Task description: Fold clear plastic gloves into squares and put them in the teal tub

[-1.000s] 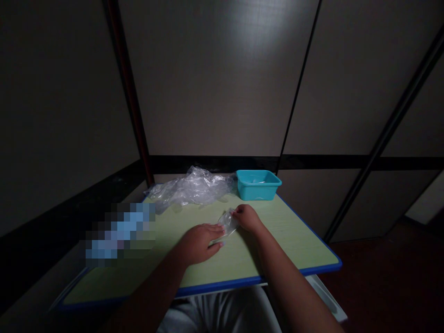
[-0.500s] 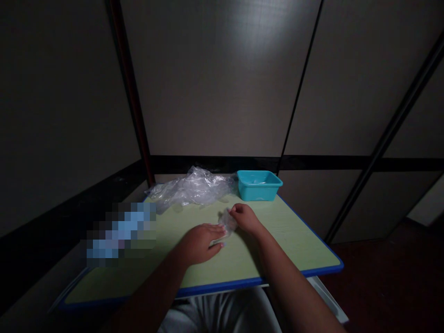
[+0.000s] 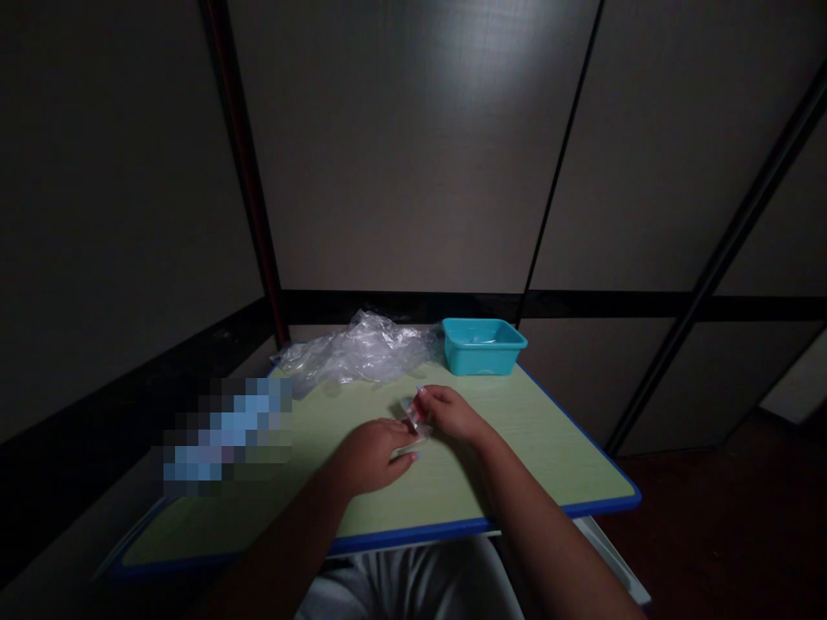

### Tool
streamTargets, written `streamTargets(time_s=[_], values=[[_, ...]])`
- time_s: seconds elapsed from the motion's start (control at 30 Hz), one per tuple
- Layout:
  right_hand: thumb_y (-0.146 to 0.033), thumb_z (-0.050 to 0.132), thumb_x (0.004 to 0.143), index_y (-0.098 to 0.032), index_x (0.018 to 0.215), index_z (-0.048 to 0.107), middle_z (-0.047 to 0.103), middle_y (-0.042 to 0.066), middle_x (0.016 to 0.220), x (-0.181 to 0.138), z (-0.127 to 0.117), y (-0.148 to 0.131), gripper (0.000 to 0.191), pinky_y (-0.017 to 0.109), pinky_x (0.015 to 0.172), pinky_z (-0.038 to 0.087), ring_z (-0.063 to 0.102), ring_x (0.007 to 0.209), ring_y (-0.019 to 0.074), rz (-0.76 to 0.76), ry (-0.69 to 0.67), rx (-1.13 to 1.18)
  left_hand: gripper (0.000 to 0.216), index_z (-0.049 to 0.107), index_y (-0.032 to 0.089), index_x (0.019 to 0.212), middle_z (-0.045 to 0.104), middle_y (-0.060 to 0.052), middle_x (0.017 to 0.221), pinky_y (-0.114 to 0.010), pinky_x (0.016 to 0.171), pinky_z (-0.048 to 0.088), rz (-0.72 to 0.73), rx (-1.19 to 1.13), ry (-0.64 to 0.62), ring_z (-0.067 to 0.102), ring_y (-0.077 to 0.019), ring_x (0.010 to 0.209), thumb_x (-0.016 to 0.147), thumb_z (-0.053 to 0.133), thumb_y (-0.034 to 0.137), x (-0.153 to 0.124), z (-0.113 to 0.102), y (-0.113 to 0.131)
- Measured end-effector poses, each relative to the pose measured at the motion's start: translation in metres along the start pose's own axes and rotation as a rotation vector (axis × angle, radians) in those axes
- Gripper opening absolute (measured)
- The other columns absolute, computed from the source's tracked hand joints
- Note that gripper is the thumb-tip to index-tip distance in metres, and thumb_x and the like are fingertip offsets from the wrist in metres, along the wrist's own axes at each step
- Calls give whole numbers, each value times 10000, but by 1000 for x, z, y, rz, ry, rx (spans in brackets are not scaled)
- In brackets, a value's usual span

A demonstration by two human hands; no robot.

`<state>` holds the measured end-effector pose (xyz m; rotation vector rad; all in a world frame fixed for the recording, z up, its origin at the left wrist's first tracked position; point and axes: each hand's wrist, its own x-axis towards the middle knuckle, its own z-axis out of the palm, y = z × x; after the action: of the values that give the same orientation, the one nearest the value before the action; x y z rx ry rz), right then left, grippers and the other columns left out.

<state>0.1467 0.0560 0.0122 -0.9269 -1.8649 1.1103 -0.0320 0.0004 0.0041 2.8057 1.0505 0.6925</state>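
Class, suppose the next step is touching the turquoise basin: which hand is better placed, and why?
Probably the right hand: it is nearer the turquoise basin, though it holds the clear plastic. The left hand rests farther off, touching that plastic too.

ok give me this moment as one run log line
left hand: resting on small clear plastic | right hand: pinching same piece | teal tub: on table, beyond hands | crumpled clear sheeting: left of tub
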Motion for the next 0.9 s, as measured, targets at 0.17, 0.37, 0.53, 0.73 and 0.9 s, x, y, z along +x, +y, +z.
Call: streamTargets(time_s=[0.17, 0.37, 0.53, 0.73, 0.9], values=[[-463, 557, 747, -142, 661, 529, 521, -17, 582, -1, -2, 4, 334, 191, 494, 341, 435, 516, 84, 20, -63, 38, 236, 630, 230, 1007, 657, -45, 992, -317, 841, 420, -8, 14, -7, 581, -213, 931, 820, 500, 293, 0, 0, 0], [-305, 608, 677, -144, 721, 536, 555, -10, 635, -1, -2, 5, 182, 207, 532, 364, 471, 558, 94, 21, -70, 69, 254, 619, 241, 1042, 635, -40, 1028, -307, 836, 419, 7, -7, 1, 566, -208, 945, 833, 477, 264, 0, -2, 0], [-218, 624, 626, -143, 680, 546, 557, -14, 624, 1, -3, 8, 120, 211, 545, 372, 478, 567, 96, 26, -61, 46, 258, 639, 252, 1017, 622, -33, 1047, -285, 837, 423, -17, -99, 40, 566, -193, 940, 836, 456, 229, 0, -2, 0], [-95, 564, 599, -139, 680, 564, 544, -28, 615, 1, -4, 9, 92, 195, 537, 362, 470, 566, 87, 18, -43, 3, 210, 632, 193, 735, 608, -46, 876, -244, 748, 424, -66, -211, 178, 561, -159, 829, 829, 445, 207, 2, -5, 0], [-92, 576, 602, -134, 657, 572, 538, -33, 599, 1, -5, 8, 69, 195, 535, 348, 464, 560, 85, 7, -26, -44, 231, 488, 199, 646, 517, 1, 655, -232, 604, 385, -323, -162, 332, 508, -141, 642, 848, 404, 272, 3, -1, -7]])
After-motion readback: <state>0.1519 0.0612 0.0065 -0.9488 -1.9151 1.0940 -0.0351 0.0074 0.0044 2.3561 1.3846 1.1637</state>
